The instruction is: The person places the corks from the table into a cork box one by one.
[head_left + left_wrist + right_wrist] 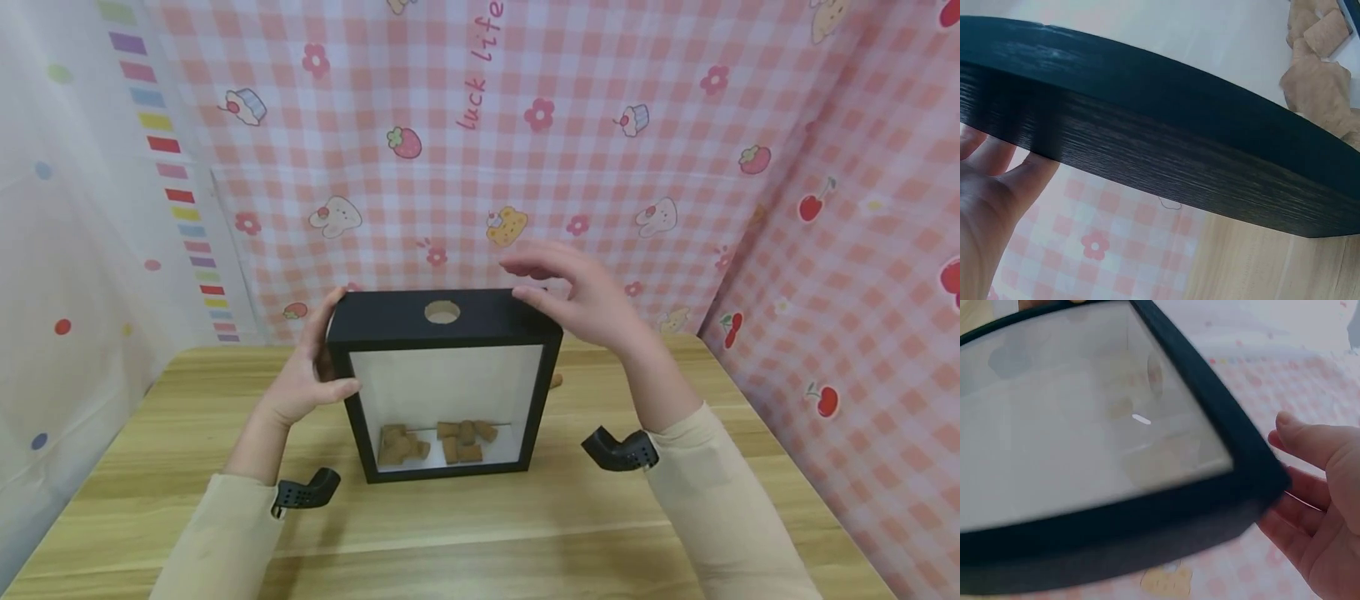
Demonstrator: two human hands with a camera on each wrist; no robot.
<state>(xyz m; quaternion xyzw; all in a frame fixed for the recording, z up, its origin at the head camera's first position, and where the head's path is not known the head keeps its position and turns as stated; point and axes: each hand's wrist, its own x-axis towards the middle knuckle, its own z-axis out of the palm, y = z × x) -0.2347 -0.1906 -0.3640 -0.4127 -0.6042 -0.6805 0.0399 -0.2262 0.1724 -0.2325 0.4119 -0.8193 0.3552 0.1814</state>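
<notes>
A black shadow box frame (446,333) with a clear front and a round hole (442,312) in its top stands upright on the wooden table. Several brown corks (467,450) lie inside along its bottom; some corks (1319,87) also show in the left wrist view. My left hand (306,375) grips the frame's left side, thumb on the front edge and fingers at the side toward the back. At the top right corner is my right hand (581,292), its fingers extended above the top and its thumb right by the edge.
A brown cork (556,381) lies on the table (465,533) behind the frame's right side. Pink checked cloth (540,158) hangs behind and to the right, and a white dotted sheet (82,208) hangs at left. Each wrist wears a black camera mount (621,450).
</notes>
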